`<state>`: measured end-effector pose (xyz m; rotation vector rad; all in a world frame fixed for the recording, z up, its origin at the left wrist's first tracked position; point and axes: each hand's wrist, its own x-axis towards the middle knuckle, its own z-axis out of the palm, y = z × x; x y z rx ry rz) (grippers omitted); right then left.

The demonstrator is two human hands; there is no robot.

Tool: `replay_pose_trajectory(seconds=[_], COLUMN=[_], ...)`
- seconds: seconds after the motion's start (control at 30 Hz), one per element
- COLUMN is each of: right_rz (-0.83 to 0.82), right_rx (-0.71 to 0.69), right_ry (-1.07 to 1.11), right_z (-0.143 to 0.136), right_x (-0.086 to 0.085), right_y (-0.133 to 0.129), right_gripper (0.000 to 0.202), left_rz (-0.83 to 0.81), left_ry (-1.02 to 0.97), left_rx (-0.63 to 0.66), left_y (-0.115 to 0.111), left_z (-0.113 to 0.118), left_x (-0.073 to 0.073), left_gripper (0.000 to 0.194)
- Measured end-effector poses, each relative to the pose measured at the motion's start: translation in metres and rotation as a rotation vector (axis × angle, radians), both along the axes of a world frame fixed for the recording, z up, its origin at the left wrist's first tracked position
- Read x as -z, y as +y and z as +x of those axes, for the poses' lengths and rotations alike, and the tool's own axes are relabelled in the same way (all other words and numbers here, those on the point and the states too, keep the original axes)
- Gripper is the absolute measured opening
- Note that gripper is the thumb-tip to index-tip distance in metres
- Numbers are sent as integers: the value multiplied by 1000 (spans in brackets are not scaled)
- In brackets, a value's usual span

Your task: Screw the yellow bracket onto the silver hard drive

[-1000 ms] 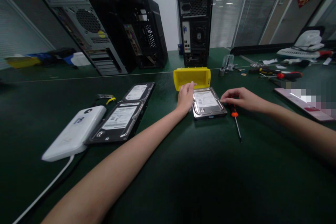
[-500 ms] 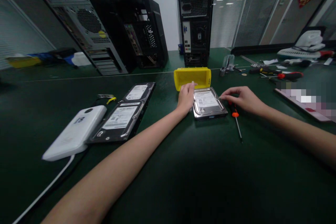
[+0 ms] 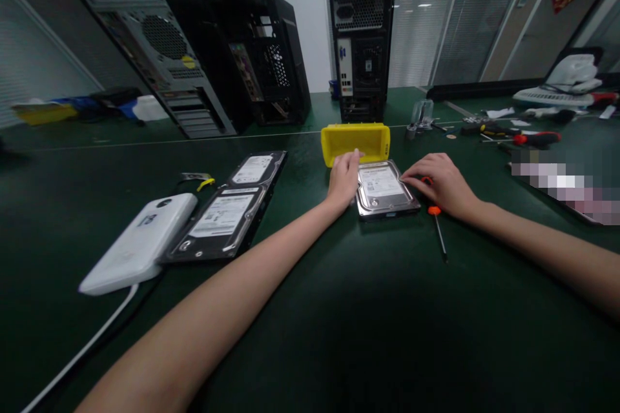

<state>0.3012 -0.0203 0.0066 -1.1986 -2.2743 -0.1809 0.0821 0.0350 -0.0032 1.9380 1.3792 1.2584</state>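
Observation:
A silver hard drive [image 3: 382, 190] with a white label lies flat on the green table, just in front of a yellow bin [image 3: 356, 142]. My left hand [image 3: 345, 177] is closed against the drive's left edge, thumb low at its side. At the opposite edge, the thumb and forefinger of my right hand [image 3: 438, 184] are pinched together, fingertips touching or very near the drive; anything between them is too small to make out. Partly under my right hand lies a screwdriver [image 3: 438, 226] with an orange-red handle, its shaft pointing toward me.
Two more hard drives [image 3: 223, 216] lie to the left beside a white box-shaped device [image 3: 143, 245] with a cable. Computer cases [image 3: 363, 58] stand along the back. On the right are pliers [image 3: 535, 138], a clear container [image 3: 421, 117] and a blurred-out pink-edged object [image 3: 571, 193].
My right hand has shifted slightly left and its knuckles have risen, now covering more of the screwdriver's handle. My left hand and the hard drive have stayed in place.

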Motion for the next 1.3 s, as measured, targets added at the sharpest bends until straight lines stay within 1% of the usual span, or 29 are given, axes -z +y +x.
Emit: replay_pose_trajectory(seconds=[0.3,0.43,0.7,1.3], right_rz=[19,-15,-69,-51], right_rx=[16,21,-23,8], right_ry=[-12,33,141,128], right_z=[-2,0,3,4], right_x=[-1,1,6,5], right_y=[0,1,1,-7], right_gripper=[26,25,25,30], left_rz=[-11,-6,-13,-20], left_ry=[3,-7,-2,-8], left_rx=[2,6,4,-3], left_y=[1,1,1,-1], left_z=[0,0,0,0], left_x=[0,0,1,-1], left_gripper=[43,42,42,43])
